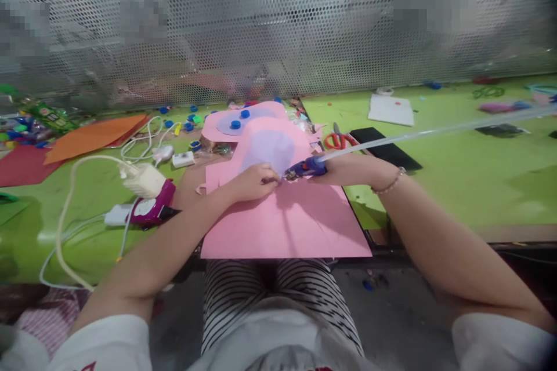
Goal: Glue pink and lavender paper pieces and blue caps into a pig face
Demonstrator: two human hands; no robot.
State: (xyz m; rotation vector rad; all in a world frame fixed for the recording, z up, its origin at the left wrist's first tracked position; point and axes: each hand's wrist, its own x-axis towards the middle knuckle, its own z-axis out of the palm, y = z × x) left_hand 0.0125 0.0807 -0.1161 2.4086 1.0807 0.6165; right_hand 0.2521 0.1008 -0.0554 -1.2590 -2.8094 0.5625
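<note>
My right hand [348, 170] is wrapped round a blue hot glue gun [312, 166]. A long translucent glue stick [418, 134] runs out of its back toward the upper right. The gun's nozzle points left, close to the fingertips of my left hand [255, 183]. Those fingers are curled in a pinch; what they hold, if anything, is too small to make out. Under both hands lies a pink paper sheet [278, 235]. A pink cut-out [235, 163] with a lilac oval [268, 148] lies at its far end, partly covered by my left hand.
Behind are a second pink-and-lilac cut-out [224, 123] and blue bottle caps [235, 124]. Orange-handled scissors [335, 141] and a black flat case [387, 148] lie right. Left are a purple plugged-in device [152, 208], a white adapter [145, 179], cables and orange paper [93, 138]. A perforated metal screen [278, 23] stands behind.
</note>
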